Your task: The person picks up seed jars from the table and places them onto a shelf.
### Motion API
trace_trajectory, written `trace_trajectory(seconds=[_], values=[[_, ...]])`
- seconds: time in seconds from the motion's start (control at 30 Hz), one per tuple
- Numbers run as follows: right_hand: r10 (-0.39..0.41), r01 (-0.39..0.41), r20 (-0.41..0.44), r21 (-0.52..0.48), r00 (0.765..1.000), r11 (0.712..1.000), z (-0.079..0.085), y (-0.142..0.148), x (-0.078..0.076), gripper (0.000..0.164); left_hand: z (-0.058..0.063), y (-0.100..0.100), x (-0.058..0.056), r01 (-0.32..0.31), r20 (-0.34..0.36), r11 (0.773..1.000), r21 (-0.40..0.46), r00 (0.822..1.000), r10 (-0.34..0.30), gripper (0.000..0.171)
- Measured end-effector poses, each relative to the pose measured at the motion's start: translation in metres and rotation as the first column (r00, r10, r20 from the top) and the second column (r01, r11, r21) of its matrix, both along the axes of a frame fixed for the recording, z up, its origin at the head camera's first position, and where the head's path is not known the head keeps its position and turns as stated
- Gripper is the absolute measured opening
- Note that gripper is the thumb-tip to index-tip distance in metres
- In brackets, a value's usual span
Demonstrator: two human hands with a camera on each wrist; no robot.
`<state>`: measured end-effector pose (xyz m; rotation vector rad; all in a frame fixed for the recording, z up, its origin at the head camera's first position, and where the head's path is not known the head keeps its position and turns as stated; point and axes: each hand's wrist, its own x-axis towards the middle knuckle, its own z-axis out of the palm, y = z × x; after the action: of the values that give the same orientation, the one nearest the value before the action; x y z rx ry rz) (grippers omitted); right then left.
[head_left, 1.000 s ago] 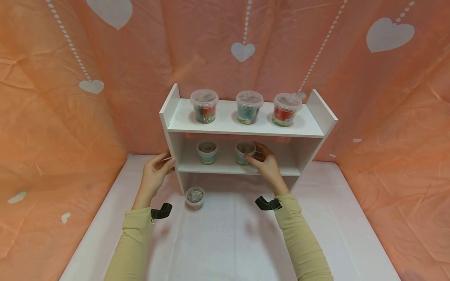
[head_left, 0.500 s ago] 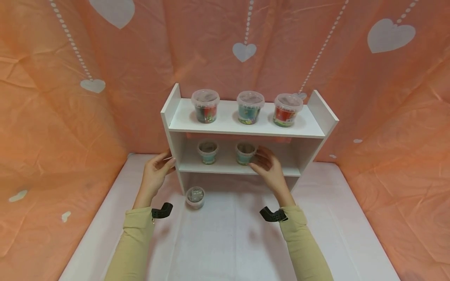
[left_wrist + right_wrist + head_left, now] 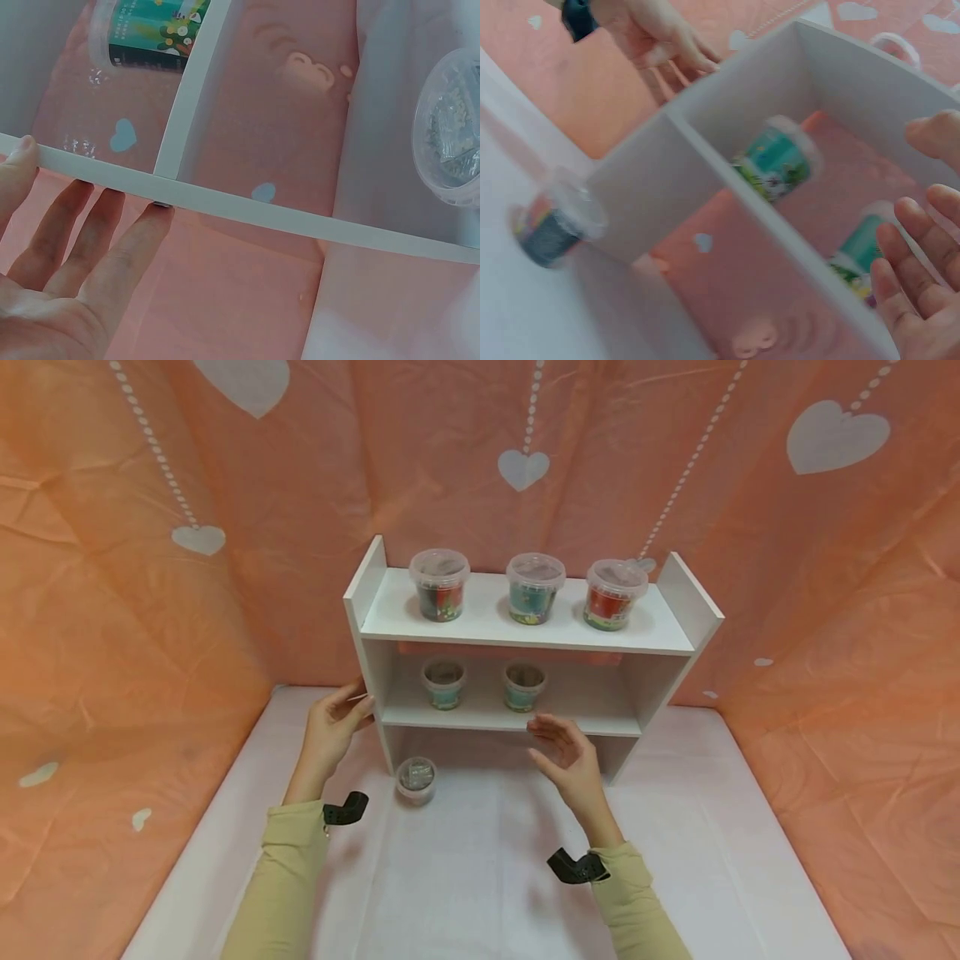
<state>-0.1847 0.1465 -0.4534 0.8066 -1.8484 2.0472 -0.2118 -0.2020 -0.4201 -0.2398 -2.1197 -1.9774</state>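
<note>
A white shelf unit (image 3: 487, 637) stands against the backdrop. On its middle board are two small clear cups with teal labels, a left cup (image 3: 445, 696) and a right cup (image 3: 521, 697). My right hand (image 3: 572, 768) hovers in front of that board with fingers spread and loosely bent, holding nothing. Below and right of the right cup, it is apart from it. My left hand (image 3: 328, 735) touches the unit's left side panel (image 3: 247, 210), thumb at the front edge and fingertips along the outer face. A third small lidded cup (image 3: 416, 785) stands on the table by the panel's foot.
Three larger lidded tubs line the top board: a dark-and-red tub (image 3: 441, 600), a teal tub (image 3: 532, 602) and a red tub (image 3: 609, 606). White cloth (image 3: 450, 893) covers the table. An orange backdrop (image 3: 435, 460) with hearts closes the back and sides.
My right hand has let go of the right cup on the middle board and drawn back, down toward the table. The left hand keeps its place at the side panel.
</note>
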Motion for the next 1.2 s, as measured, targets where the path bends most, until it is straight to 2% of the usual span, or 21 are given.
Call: trace_trajectory(seconds=[0.1, 0.27, 0.43, 0.53, 0.63, 0.9, 1.03, 1.2], values=[[0.047, -0.048, 0.006, 0.025, 0.999, 0.999, -0.011, -0.007, 0.003, 0.049, 0.002, 0.001, 0.001, -0.001, 0.006, 1.0, 0.0, 1.0, 0.001, 0.044], [0.118, -0.125, 0.083, 0.087, 0.99, 0.988, -0.027, -0.022, 0.008, 0.055, 0.002, 0.001, 0.001, -0.002, 0.007, 1.0, 0.005, 1.0, 0.002, 0.045], [0.178, -0.197, 0.13, 0.143, 0.975, 0.97, -0.029, -0.038, 0.015, 0.059, 0.0, 0.001, 0.0, -0.004, 0.002, 1.0, 0.011, 1.0, 0.004, 0.043], [0.209, -0.24, 0.192, 0.158, 0.959, 0.958, -0.029, -0.048, 0.016, 0.061, 0.0, 0.001, 0.0, -0.009, 0.0, 1.0, 0.006, 1.0, 0.009, 0.042], [0.225, -0.269, 0.245, 0.166, 0.943, 0.949, -0.032, -0.056, 0.015, 0.064, 0.0, 0.0, 0.001, -0.009, -0.005, 1.0, -0.001, 1.0, 0.009, 0.042], [0.235, -0.298, 0.307, 0.175, 0.922, 0.938, -0.052, -0.066, 0.006, 0.067, -0.004, 0.002, 0.002, 0.002, -0.002, 1.0, 0.003, 1.0, -0.002, 0.045], [0.254, -0.34, 0.362, 0.196, 0.897, 0.92, -0.063, -0.07, 0.002, 0.069, -0.003, 0.003, 0.002, 0.0, 0.006, 1.0, 0.003, 1.0, 0.0, 0.044], [0.296, -0.381, 0.382, 0.169, 0.875, 0.909, -0.075, -0.079, -0.002, 0.072, -0.001, 0.001, 0.002, -0.011, -0.008, 1.0, -0.017, 1.0, 0.011, 0.044]])
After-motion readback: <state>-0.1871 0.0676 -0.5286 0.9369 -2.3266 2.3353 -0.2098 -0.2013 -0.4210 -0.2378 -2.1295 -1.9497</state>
